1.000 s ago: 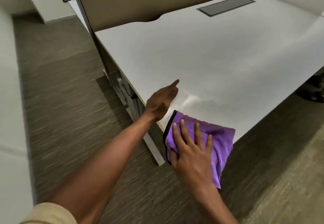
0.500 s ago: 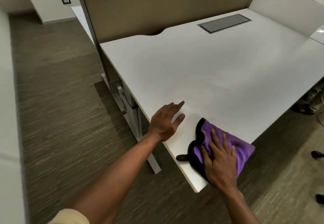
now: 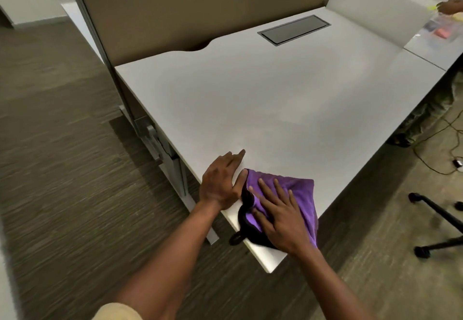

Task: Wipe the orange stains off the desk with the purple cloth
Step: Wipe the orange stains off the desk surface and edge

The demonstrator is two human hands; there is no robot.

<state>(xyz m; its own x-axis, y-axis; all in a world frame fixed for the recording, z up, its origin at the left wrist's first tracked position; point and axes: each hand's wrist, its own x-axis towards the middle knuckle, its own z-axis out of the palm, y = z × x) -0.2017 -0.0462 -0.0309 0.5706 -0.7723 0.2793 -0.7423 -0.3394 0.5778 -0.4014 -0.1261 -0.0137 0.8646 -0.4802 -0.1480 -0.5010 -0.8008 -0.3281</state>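
No orange stains visible anywhere on the pale grey laminate worktop (image 3: 275,99); wiping judged nearly or fully done, unless marks hide beneath the cloth. Purple microfibre cloth with black edging (image 3: 298,194) spread on the near corner, one side drooping over the edge. Right hand (image 3: 280,217) flat on top, fingers (image 3: 265,189) straight and splayed, pressing, not gripping. Left hand (image 3: 221,181) just beside, relaxed fingers resting on the surface, thumb touching the cloth's edge.

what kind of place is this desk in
Probably an open-plan office: a white desk with a cable hatch backs onto a fabric partition panel, and a neighbouring workstation adjoins it over carpeted floor.
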